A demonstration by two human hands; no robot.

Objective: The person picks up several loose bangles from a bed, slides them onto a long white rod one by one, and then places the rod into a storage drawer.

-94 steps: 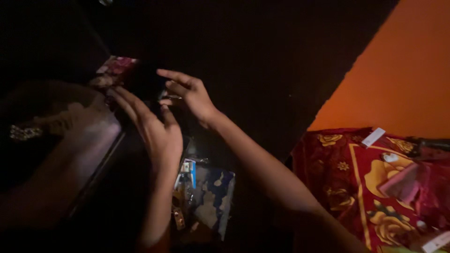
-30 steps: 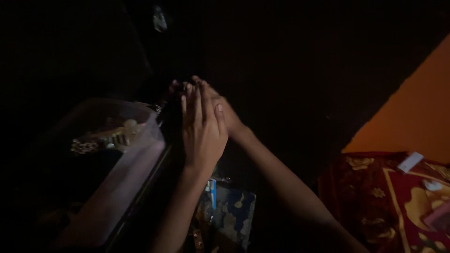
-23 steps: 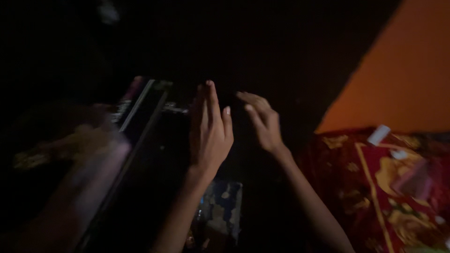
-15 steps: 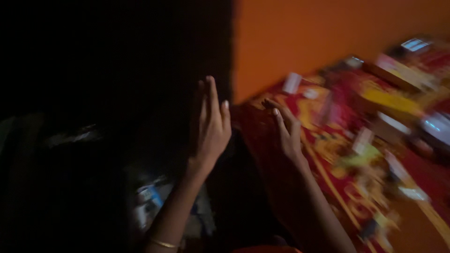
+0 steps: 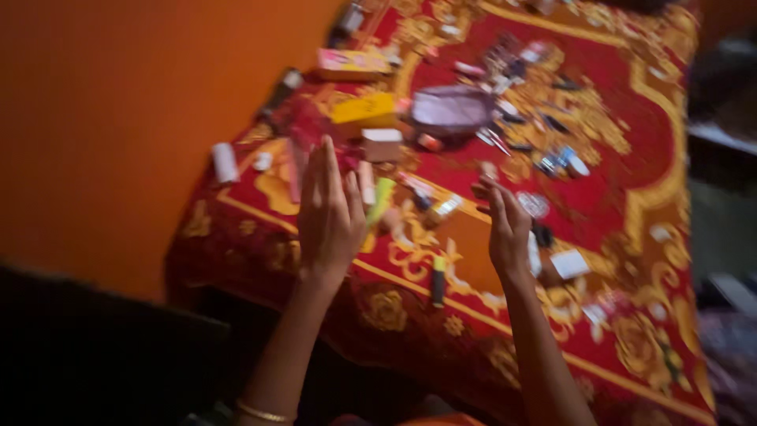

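My left hand (image 5: pixel 329 217) is raised with fingers straight and together, palm turned away, holding nothing. My right hand (image 5: pixel 507 229) is also raised, fingers slightly curled and apart, empty. Both hover above a red cloth with gold flower patterns (image 5: pixel 623 158) spread over a surface. Many small cosmetic items lie scattered on it: a yellow box (image 5: pixel 363 109), a white box (image 5: pixel 382 144), a round purple pouch (image 5: pixel 452 109), a white tube (image 5: pixel 225 162). The picture is blurred by motion.
An orange wall (image 5: pixel 118 118) fills the left side. A pink box (image 5: pixel 351 63) lies near the far edge of the cloth, a white card (image 5: pixel 571 264) near my right hand. Dark space lies below left (image 5: pixel 95 355). A gold bangle (image 5: pixel 264 412) sits on my left wrist.
The view swung right, from a dark cabinet and clear container to the red cloth with scattered items. My hands came apart from a dark object there and now hang empty over the cloth.
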